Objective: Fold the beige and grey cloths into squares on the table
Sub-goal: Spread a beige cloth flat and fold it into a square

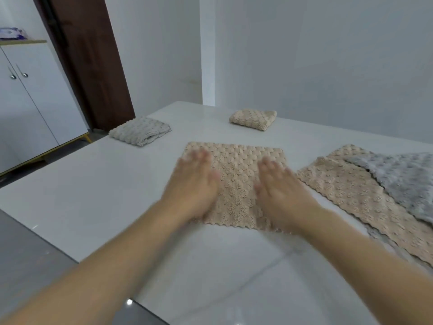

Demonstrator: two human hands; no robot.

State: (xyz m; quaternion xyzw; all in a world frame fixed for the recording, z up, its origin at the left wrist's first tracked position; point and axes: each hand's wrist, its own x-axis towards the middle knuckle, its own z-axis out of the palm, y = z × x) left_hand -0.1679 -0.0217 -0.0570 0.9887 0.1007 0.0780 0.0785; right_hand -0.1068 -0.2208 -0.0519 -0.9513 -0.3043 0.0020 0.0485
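Observation:
A beige textured cloth [236,181] lies flat on the white table [93,191], spread as a rectangle in front of me. My left hand [194,184] rests flat on its left part, fingers apart and blurred. My right hand [281,193] lies flat on its right part, also blurred. Neither hand grips anything. A folded grey cloth [140,131] sits at the far left of the table. A folded beige cloth [254,118] sits at the back middle. To the right lies an unfolded beige cloth [351,195] with an unfolded grey cloth [403,177] partly over it.
White walls run along the back and right of the table. A dark brown door [86,59] and a white cabinet [30,109] stand at the left, past the table's edge. Grey floor [25,261] shows at lower left.

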